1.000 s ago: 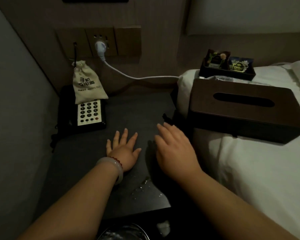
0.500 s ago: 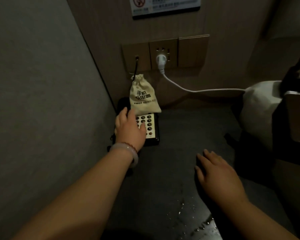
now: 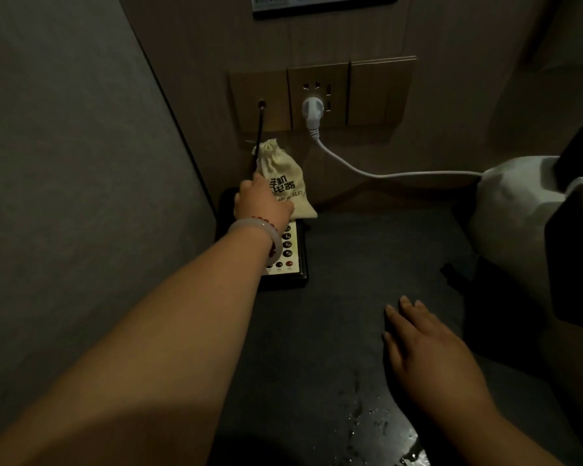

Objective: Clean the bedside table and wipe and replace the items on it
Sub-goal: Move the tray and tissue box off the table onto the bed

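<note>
Cream cloth pouch (image 3: 292,188) found at the table's (image 3: 350,270) back left corner, leaning on the phone (image 3: 292,260) and against the wall (image 3: 350,183). Saw the left hand (image 3: 261,205) laid against the pouch's left side, fingers hidden behind it; could not tell any grip. Saw the right hand (image 3: 428,359) flat near the front right edge, fingers (image 3: 405,306) straight, holding nothing. Noted water drops (image 3: 360,412) beside it.

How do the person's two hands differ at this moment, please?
The left hand is stretched far back to the cloth pouch by the telephone; the right hand rests near, flat on the bedside table. The left wrist wears a pale bangle; the right is bare. Both hands are palm down.
</note>
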